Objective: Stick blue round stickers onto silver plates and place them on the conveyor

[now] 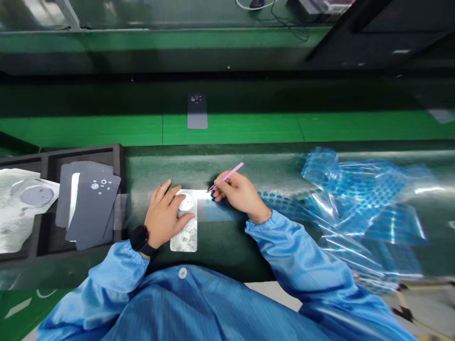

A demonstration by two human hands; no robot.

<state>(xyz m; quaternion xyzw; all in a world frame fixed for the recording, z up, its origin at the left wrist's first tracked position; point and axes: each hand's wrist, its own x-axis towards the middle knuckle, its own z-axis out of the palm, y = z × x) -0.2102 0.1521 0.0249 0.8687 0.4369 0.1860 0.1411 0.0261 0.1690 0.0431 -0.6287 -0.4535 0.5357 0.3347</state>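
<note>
My left hand point(166, 217), fingers spread, rests on a silvery phone-shaped panel point(185, 237) with a white round piece point(186, 202) near its top. Pinched in my right hand point(239, 192) are pink tweezers point(232, 172), their dark tips pointing down and left just right of the panel. Beneath and beside that hand runs a clear strip with blue dots point(216, 210), which continues to the right. Whether the tips hold anything is too small to tell.
On the left, a black divided tray point(119, 161) holds dark phone-shaped panels point(95, 208) and silvery panels point(14, 213). Crumpled blue-dotted film point(369, 199) lies at the right. Another dark panel point(197, 113) lies on the green ledge beyond the table. Cables hang at the top.
</note>
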